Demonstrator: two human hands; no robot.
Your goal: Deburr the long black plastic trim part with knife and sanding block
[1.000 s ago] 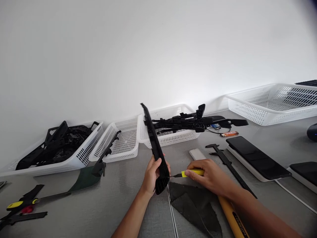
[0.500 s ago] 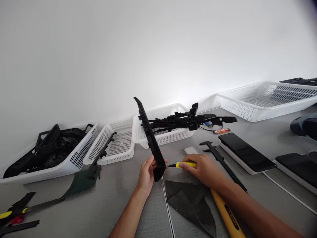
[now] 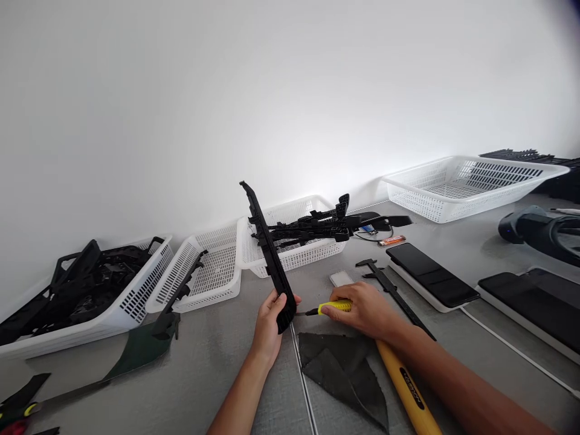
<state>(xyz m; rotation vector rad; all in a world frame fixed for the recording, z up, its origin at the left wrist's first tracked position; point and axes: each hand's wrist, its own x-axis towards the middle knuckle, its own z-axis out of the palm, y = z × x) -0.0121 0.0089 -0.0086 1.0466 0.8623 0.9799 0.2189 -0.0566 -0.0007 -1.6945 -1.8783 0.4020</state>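
Note:
A long black plastic part [image 3: 267,248] stands tilted up in my left hand [image 3: 270,323], whose thumb and fingers close round its lower end. My right hand [image 3: 362,309] grips a yellow-handled knife [image 3: 335,306]. The knife's tip points left at the lower end of the part, beside my left fingers; whether it touches cannot be made out. Below my right hand lie a dark cloth [image 3: 344,374] and a yellow handle [image 3: 408,386], partly under my right forearm.
White baskets [image 3: 299,261] with black parts line the wall, and another basket [image 3: 435,208] stands at back right. Calipers [image 3: 399,299], a lighter [image 3: 391,240], phones [image 3: 432,273] and a dark device [image 3: 534,232] lie to the right. Green-black material [image 3: 145,350] is at left.
The view has shifted a little to the right. My left thumb now presses on the face of the black part near its lower end, and the knife remains beside it.

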